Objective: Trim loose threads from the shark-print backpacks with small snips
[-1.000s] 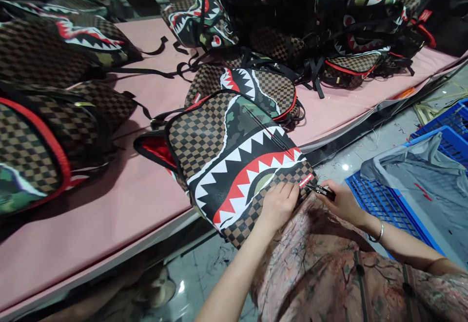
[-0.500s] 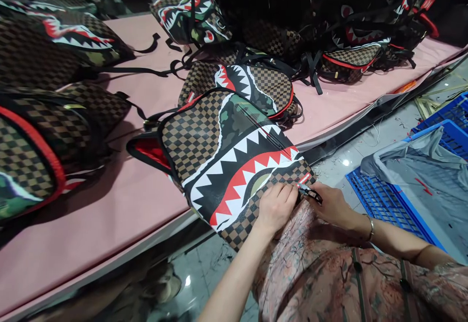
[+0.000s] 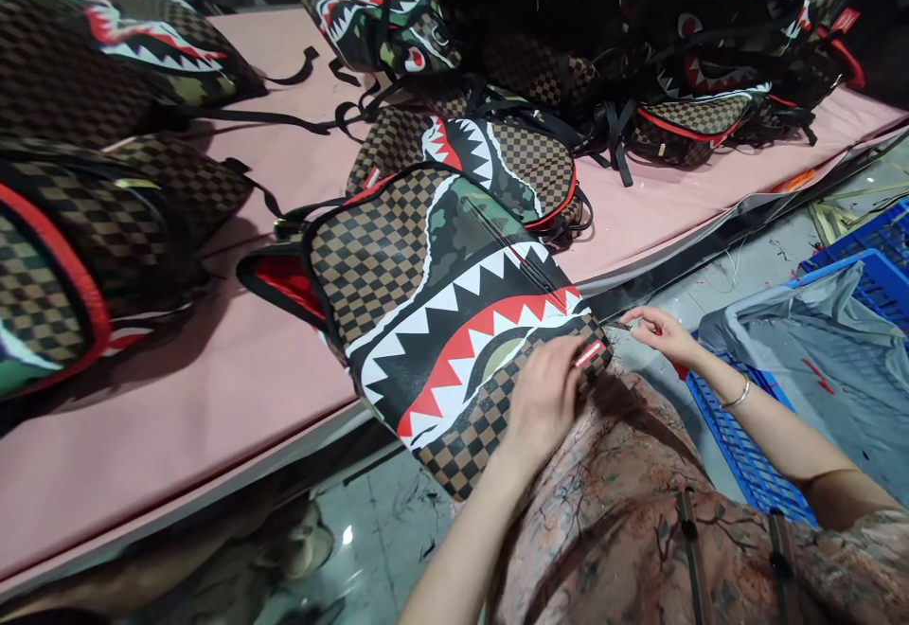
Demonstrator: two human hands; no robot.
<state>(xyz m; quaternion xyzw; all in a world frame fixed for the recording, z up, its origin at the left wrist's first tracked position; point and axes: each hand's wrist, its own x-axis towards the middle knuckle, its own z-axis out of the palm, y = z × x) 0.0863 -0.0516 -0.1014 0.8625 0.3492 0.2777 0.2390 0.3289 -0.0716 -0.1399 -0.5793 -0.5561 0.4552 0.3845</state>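
Observation:
A checkered backpack (image 3: pixel 383 251) with a printed camouflage and shark-tooth mouth lies slanted in front of me, its lower end reaching past the table edge to my body. My left hand (image 3: pixel 543 398) grips its lower right part with bent fingers, beside a small red label (image 3: pixel 588 353). To the right and apart from the bag, my right hand (image 3: pixel 666 336) is closed in a pinch. It holds a small tool (image 3: pixel 682 370) with a red part below the palm and a thin dark tip in front; most of it is hidden.
The pink-covered table (image 3: pixel 284 350) bears several similar bags, such as a checkered backpack (image 3: pixel 536 166) behind mine and a red-trimmed bag (image 3: pixel 142 227) at left. A lined blue crate (image 3: pixel 753 450) stands on the floor at right. Loose threads litter the floor.
My right hand has moved off the backpack, up and to the right. My left hand stays on the lower part of the bag, its fingers now uncovering more of the red label.

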